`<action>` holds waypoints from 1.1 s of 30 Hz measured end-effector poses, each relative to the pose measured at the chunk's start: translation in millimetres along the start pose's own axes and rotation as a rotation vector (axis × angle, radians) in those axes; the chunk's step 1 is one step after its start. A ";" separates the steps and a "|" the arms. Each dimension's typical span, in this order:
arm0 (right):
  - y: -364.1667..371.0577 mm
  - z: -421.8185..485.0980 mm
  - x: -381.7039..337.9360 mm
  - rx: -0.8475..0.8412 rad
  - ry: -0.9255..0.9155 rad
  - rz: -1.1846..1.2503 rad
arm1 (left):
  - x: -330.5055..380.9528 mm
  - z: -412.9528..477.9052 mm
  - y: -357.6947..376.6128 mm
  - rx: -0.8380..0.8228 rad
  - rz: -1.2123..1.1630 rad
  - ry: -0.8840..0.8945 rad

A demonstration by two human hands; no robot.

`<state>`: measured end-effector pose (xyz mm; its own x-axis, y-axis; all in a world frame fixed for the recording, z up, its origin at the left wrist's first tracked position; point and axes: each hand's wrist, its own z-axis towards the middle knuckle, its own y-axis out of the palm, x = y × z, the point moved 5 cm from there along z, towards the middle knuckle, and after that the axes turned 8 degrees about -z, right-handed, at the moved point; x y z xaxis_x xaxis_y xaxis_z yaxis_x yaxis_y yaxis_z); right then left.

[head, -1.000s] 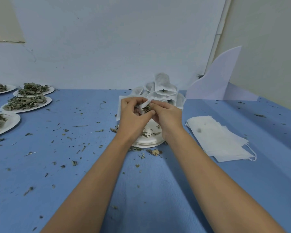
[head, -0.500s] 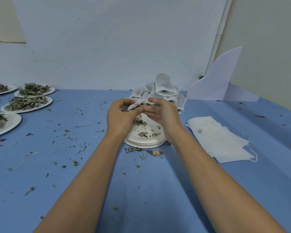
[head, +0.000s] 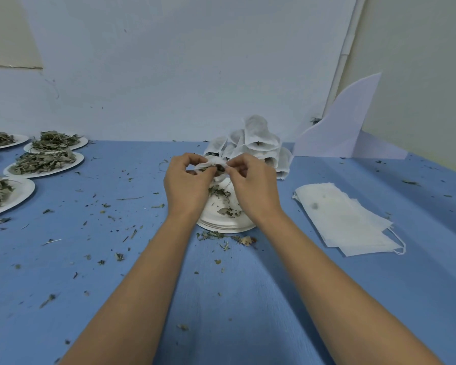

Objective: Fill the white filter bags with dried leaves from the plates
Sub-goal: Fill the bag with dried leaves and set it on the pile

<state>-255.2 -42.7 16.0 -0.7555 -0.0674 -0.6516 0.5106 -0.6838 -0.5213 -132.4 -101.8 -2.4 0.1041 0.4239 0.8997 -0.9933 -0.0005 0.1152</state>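
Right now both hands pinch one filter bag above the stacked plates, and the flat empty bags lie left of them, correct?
Not quite: the head view shows the flat empty bags right of the stacked plates, not left. Left hand and right hand do pinch the filter bag above them.

My left hand (head: pixel 187 185) and right hand (head: pixel 253 188) pinch a white filter bag (head: pixel 213 162) between them, above a stack of plates (head: pixel 227 227) holding a few dried leaves (head: pixel 219 192). Filled bags (head: pixel 256 143) are heaped behind. Flat empty bags (head: pixel 345 219) lie right on the blue surface (head: pixel 116 259), and leaf-heaped plates (head: pixel 45 164) stand far left.
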 end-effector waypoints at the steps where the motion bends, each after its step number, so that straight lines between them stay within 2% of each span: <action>1: 2.3 -1.7 -4.9 -0.016 -0.026 -0.001 | 1.4 0.1 -2.7 0.038 0.038 0.033; 7: 12.7 -5.2 -17.2 -0.149 -0.068 0.089 | 6.6 -2.0 -11.6 0.148 0.151 0.147; 12: 5.5 -2.1 -3.3 -0.052 0.028 0.117 | 2.8 1.1 -7.5 0.063 0.118 0.098; 15: 0.2 1.1 7.7 -0.083 0.086 0.108 | 1.1 4.9 -7.1 0.014 0.076 0.054; 17: -3.6 5.1 14.2 -0.183 0.115 0.000 | -1.9 8.1 -11.0 0.042 0.033 0.010; 21: -3.1 6.5 24.7 -0.603 0.163 -0.369 | -6.2 10.7 -16.6 0.104 -0.020 -0.020; 23: -1.9 2.8 25.7 -0.707 0.171 -0.456 | -7.2 10.1 -16.8 0.124 -0.027 -0.023; 26: 5.8 -1.3 25.7 -0.725 0.120 -0.479 | -7.8 9.6 -16.8 0.140 -0.028 -0.028; 30: 15.3 -3.9 21.5 -0.663 0.016 -0.438 | -5.8 9.1 -18.3 0.172 -0.042 -0.011; 33: 20.2 -4.1 23.4 -0.620 0.011 -0.390 | -4.3 7.9 -20.2 0.217 -0.057 -0.002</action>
<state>-260.8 -55.1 -12.0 -0.9274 0.1065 -0.3586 0.3460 -0.1199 -0.9305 -112.4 -110.8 -5.2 0.1605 0.4273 0.8898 -0.9518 -0.1716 0.2541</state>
